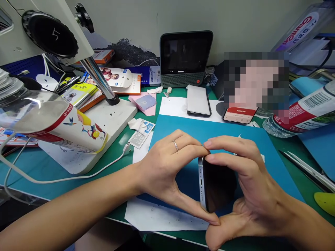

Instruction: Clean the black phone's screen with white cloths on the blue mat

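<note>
A smartphone [218,184] with a dark screen and a silver frame lies over the blue mat [183,129], its charging port end toward the left. My left hand [167,170], with a ring on one finger, pinches the phone's left end between thumb and fingers. From the right, my right hand [248,181] grips the phone, fingers curved over the top edge and thumb under the near edge. The fingertips of both hands meet at the phone's upper left corner.
A microscope stand with a white base [104,118] rises at left, with a plastic bottle [52,122] close to the camera. Behind the mat lie a white-faced phone [198,101], a phone with a red screen [239,115] and a small display [185,59]. Another bottle [303,111] and tweezers [306,167] lie at right.
</note>
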Motion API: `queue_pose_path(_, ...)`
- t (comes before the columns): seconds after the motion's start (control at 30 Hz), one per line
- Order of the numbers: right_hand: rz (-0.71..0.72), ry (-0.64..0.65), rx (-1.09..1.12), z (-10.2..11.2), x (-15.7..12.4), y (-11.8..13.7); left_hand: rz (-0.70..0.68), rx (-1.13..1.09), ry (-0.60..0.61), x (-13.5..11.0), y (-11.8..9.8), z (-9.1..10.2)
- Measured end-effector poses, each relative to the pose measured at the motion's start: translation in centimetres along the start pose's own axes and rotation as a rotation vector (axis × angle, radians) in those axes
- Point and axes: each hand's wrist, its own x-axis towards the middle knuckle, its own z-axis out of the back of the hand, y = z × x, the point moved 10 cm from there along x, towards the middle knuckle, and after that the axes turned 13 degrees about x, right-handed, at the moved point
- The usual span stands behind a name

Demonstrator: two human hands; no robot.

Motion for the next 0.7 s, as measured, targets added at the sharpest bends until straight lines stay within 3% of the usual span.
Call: queue_pose_path(0.7, 0.013, 0.01, -0.012, -0.1, 0.17, -0.2, 0.027, -0.024, 0.023, -0.14, 0.35, -0.29)
